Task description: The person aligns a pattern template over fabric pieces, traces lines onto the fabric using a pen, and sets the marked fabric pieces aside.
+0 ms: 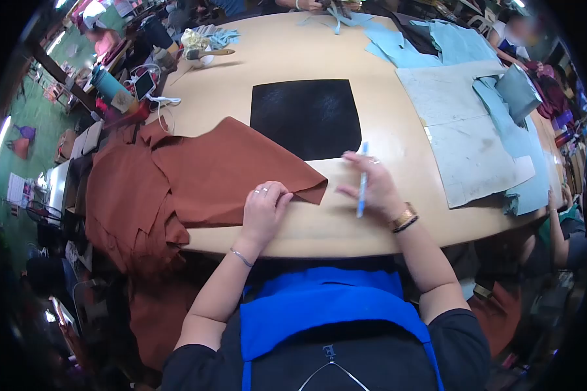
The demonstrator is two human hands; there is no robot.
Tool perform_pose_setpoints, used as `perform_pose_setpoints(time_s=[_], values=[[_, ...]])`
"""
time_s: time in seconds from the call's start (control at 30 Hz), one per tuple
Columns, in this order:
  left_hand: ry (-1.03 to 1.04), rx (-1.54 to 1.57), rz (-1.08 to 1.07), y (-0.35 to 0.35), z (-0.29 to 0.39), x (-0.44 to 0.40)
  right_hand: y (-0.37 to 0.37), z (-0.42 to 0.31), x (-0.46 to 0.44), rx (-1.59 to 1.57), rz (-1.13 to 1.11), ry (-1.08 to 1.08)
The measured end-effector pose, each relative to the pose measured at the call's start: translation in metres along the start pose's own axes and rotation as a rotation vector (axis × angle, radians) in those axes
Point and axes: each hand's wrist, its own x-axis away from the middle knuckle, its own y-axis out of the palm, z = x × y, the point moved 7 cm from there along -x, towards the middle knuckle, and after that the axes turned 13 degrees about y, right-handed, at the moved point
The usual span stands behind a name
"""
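Observation:
A large reddish-brown piece of leather (209,166) lies over the left side of the table (332,228), part of it hanging off the front edge. Near its right corner, my left hand (265,210) has its fingers curled and pressed on the leather's edge. My right hand (379,192) is raised a little to the right of that corner, slightly blurred. A blue and white pen (361,205) is held in it, roughly upright, with some fingers stretched out. Beyond both hands lies a flat black rectangular panel (306,120), its lower left part covered by the leather.
Pale grey pattern sheets (460,143) and light blue leather pieces (463,42) cover the right side. A grey block (518,93) stands on them. At the back left are a brush (209,53), a phone (144,85) with a white cable and a teal tumbler (107,83). Other people sit around.

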Motion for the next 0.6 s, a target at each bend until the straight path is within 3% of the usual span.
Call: perform_pose_setpoints(time_s=[0.07,0.1,0.17,0.23,0.43,0.6], values=[[-0.063,0.132,0.005,0.004,0.009,-0.006,0.025,-0.032,0.001,0.024,-0.104,-0.011],[0.003,0.136,0.014,0.005,0.017,-0.007,0.036,-0.042,0.001,0.025,-0.183,-0.006],[0.132,0.146,0.041,0.005,0.032,-0.006,0.049,-0.031,-0.001,-0.022,-0.145,0.026],[0.099,0.028,0.038,0.0,0.026,0.001,0.044,-0.026,-0.003,-0.162,-0.095,0.069],[0.011,-0.107,0.063,-0.045,-0.002,0.017,-0.04,-0.009,-0.003,-0.219,0.077,0.137],[0.089,0.074,0.272,-0.118,0.026,-0.002,-0.105,-0.038,0.0,-0.222,0.072,0.123]])
